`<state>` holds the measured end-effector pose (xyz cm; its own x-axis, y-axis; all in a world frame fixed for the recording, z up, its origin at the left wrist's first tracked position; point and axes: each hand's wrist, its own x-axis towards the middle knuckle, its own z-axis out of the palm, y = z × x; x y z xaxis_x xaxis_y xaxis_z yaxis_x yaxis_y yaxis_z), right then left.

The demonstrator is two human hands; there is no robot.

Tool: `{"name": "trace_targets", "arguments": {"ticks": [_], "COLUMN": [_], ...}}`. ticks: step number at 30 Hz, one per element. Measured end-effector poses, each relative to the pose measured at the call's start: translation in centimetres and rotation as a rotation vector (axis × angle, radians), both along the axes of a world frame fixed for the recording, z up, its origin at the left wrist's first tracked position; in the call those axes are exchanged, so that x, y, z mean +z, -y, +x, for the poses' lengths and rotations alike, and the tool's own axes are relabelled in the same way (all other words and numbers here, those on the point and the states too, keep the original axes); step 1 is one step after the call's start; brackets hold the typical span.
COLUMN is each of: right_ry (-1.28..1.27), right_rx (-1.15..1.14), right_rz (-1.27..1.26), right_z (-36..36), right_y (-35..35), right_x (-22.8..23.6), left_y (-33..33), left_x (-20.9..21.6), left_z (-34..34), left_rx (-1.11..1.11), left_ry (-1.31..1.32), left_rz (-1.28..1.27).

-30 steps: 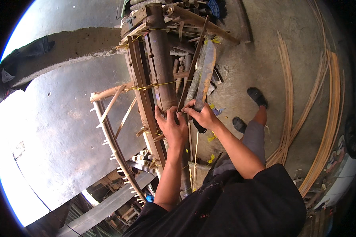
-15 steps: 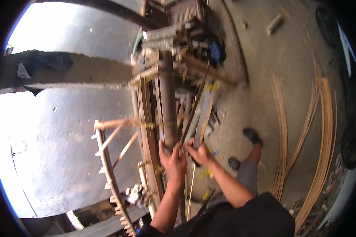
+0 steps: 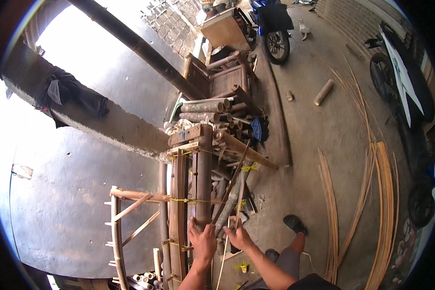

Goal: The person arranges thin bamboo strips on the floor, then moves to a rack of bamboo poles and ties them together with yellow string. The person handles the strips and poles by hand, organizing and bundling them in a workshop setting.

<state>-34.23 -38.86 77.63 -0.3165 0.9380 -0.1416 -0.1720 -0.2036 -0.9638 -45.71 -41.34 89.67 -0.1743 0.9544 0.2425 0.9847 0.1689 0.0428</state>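
My left hand lies against a thick brown bamboo pole of a bench-like bamboo frame. Its index finger stretches along the pole, while thumb and other fingers close on the lower end of a dark bamboo strip that slants up and away to the right. Just to the right, my right hand is closed with its fingertips on a thin pale bamboo strip, which runs down toward me. Its palm is hidden. Yellow ties bind the frame's poles.
Long split bamboo strips lie on the floor at right, near a short bamboo piece. Cut bamboo poles and a bamboo chair stand beyond the frame. A toothed bamboo rack is at left. Motorcycles stand farther off.
The view has tilted up and steadied, bringing the chair, motorcycles and far floor into sight. Both hands stay close together by the pole; the right hand's fingertips are now on the pale strip.
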Motion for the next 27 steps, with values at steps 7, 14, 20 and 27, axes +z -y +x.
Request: {"name": "trace_targets", "arguments": {"ticks": [7, 14, 20, 27], "right_ry": [0.108, 0.179, -0.005, -0.159], "right_rx": [-0.025, -0.054, -0.353, -0.229], "right_rz": [0.145, 0.263, 0.117, 0.001], "right_z": [2.9, -0.4, -0.9, -3.2], "right_y": [3.2, 8.2, 9.3, 11.1], "right_x": [-0.6, -0.1, -1.3, -1.5], "left_y": [-1.1, -0.2, -0.8, -0.7], "left_x": [-1.6, 0.4, -0.2, -0.1], "left_z": [-0.2, 0.1, 0.8, 0.1], "left_rx": [0.027, 0.067, 0.030, 0.015], "left_ry": [0.071, 0.059, 0.051, 0.014], "left_rz": [-0.040, -0.078, -0.087, -0.078]}}
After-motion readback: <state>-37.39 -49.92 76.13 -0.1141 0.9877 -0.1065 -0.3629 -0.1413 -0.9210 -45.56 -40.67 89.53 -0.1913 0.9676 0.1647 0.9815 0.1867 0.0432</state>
